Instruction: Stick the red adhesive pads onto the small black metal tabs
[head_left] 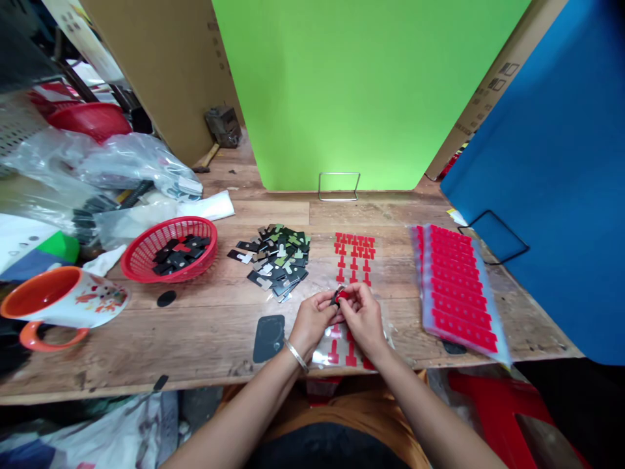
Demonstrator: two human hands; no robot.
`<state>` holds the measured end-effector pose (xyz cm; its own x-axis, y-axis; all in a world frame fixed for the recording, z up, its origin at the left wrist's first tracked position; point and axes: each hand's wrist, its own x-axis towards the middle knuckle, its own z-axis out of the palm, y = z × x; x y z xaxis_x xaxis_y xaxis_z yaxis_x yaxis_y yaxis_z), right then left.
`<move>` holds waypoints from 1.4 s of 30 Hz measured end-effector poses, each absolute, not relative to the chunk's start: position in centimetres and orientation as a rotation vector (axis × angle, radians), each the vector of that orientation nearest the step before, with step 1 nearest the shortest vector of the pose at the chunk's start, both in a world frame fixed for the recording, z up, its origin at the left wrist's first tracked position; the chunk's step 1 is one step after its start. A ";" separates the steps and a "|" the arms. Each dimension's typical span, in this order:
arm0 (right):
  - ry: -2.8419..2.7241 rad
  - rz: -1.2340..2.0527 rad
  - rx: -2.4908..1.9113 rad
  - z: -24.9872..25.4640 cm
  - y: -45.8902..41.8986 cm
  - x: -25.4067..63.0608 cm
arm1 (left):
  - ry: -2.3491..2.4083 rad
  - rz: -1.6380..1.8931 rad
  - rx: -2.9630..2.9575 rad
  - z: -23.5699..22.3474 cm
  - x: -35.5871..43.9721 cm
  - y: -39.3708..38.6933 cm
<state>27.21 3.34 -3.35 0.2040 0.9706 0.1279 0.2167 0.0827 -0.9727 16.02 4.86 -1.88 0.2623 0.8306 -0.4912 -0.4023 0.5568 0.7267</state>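
My left hand (315, 319) is closed on a small dark plate (334, 299), mostly hidden by the fingers. Against it, my right hand (364, 319) pinches a small red sticker (342, 295). Both hands meet above a clear sheet of red T-shaped stickers (353, 242), which lies on the wooden table and is partly covered by them. Left of the sheet lies a loose pile of small black, silver and green metal plates (278, 257) with cut-outs. Further left, a red plastic basket (139, 260) contains more black plates, one with red on it.
A stack of red sticker sheets (459, 286) lies on the right. Green (361, 98) and blue (547, 195) boards stand behind and to the right. An orange-and-white mug (97, 303) sits at the left, near plastic bags (131, 159). A dark rectangular patch (268, 339) marks the table.
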 end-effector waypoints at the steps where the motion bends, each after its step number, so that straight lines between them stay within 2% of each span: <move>1: -1.249 0.855 -1.374 -3.3 3.3 27.2 | 0.981 0.888 0.516 -1.9 16.0 4.8; 23: -1.464 0.432 -1.405 -2.1 2.5 27.3 | 1.060 0.975 0.567 -1.3 16.7 4.4; 42: -1.351 0.520 -1.434 -2.4 3.4 27.5 | 1.047 0.910 0.592 -1.5 16.5 4.2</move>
